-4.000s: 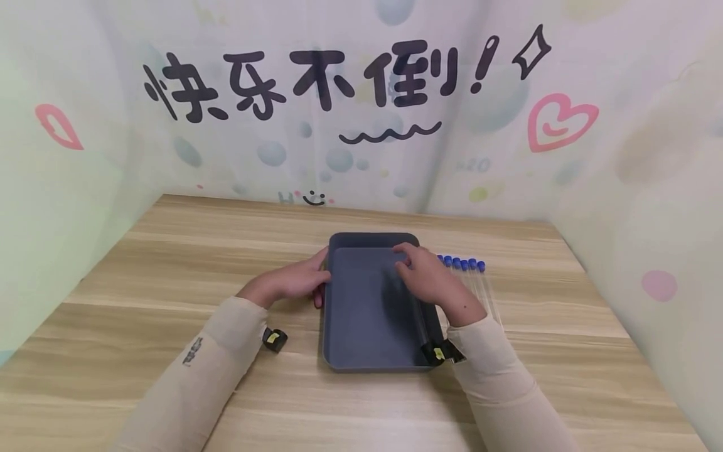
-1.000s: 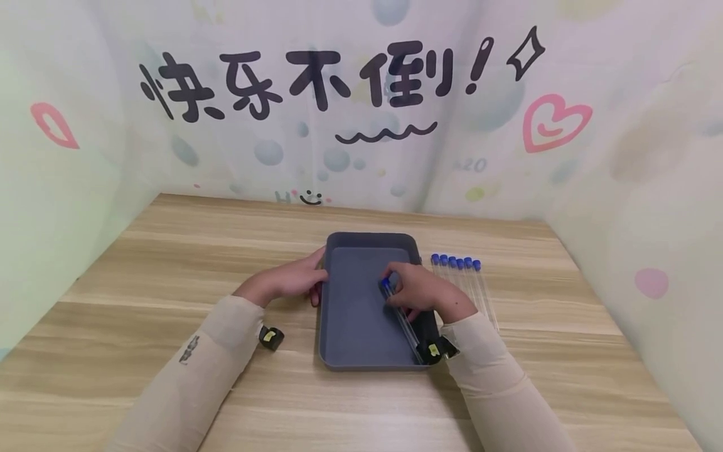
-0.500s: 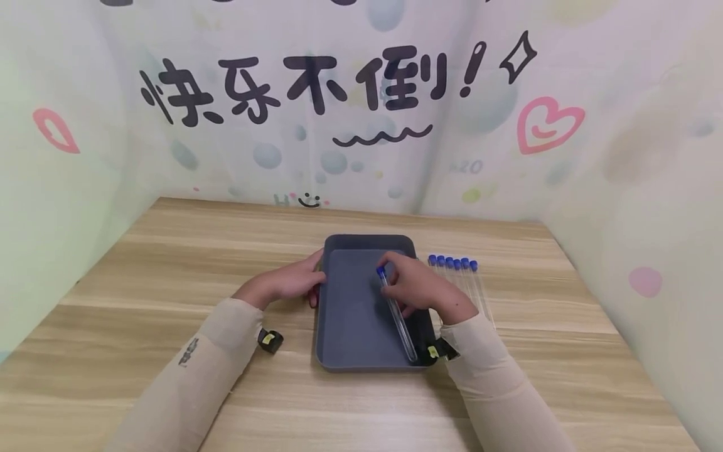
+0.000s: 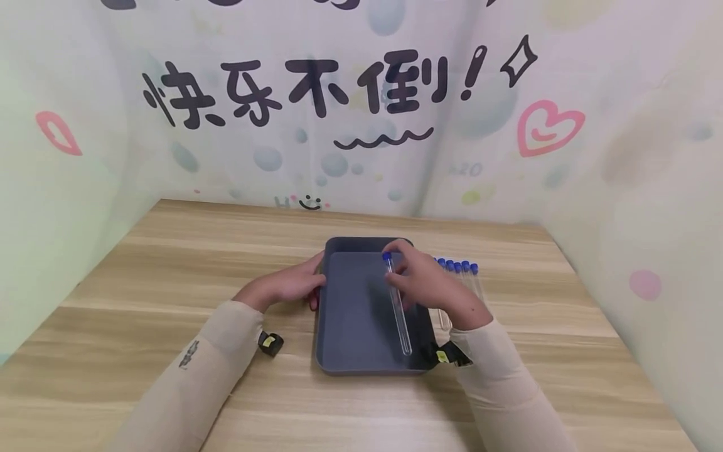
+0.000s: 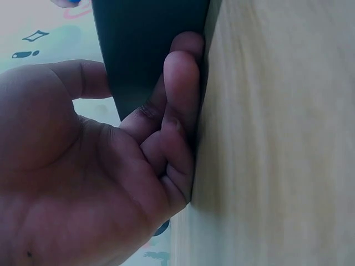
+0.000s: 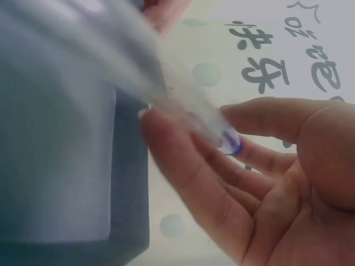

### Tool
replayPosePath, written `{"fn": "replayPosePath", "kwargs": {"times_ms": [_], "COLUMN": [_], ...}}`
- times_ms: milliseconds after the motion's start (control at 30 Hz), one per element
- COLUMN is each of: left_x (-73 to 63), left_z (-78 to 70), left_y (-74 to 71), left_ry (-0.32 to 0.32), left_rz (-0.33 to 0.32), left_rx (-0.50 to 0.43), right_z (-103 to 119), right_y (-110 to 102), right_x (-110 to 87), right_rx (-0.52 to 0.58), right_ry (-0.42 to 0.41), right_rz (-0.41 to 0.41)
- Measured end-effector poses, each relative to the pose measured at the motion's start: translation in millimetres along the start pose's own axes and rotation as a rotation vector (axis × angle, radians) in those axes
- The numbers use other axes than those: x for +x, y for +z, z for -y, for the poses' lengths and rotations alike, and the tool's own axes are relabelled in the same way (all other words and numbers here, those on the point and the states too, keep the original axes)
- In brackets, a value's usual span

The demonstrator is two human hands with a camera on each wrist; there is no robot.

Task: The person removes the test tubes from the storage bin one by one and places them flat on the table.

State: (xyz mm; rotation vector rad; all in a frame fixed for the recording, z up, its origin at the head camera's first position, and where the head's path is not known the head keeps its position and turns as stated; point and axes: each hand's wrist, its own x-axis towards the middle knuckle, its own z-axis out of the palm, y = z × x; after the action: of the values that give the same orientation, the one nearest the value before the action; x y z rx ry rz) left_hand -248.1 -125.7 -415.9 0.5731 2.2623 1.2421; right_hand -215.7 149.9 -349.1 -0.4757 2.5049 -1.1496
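Note:
A dark grey rectangular tray (image 4: 356, 307) sits on the wooden table. My left hand (image 4: 290, 282) holds its left side: in the left wrist view, the thumb touches the edge of the tray wall (image 5: 144, 44) and the other fingers curl against its outer face. Above the tray's right half, my right hand (image 4: 429, 279) pinches a clear test tube (image 4: 400, 317) near its blue cap. The tube tilts, cap end away from me. In the right wrist view this tube (image 6: 119, 52) is blurred, between thumb and fingers.
Several more test tubes (image 4: 479, 290) with blue caps lie side by side to the tray's right, partly hidden by my right hand. A printed cloth (image 4: 226, 163) hangs behind the table (image 4: 186, 251). A small black device (image 4: 271, 343) is at my left wrist.
My right hand has raised the test tube from low in the tray and moved it slightly away from me. My left hand stays at the tray's left side.

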Motion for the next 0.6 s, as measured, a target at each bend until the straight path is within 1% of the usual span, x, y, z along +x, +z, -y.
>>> {"fn": "replayPosePath", "kwargs": {"times_ms": [233,433,600], "left_x": [1.9,1.4,2.0], "left_z": [-0.4,-0.9,-0.8], "left_y": [0.3,0.3,1.2], "left_ry": [-0.015,-0.018,-0.016], "left_rz": [-0.002,0.002,-0.002], "left_rx": [0.011,0.009,0.016], "right_z": [1,-2,-13], "right_y": [-5,-12,-25], "right_x": [-8.6,-15.8,-23.1], "right_rx": [0.026,0.101,0.172], "right_ry": [-0.025,-0.027,-0.030], "right_rz": [-0.047,-0.105,-0.123]}}
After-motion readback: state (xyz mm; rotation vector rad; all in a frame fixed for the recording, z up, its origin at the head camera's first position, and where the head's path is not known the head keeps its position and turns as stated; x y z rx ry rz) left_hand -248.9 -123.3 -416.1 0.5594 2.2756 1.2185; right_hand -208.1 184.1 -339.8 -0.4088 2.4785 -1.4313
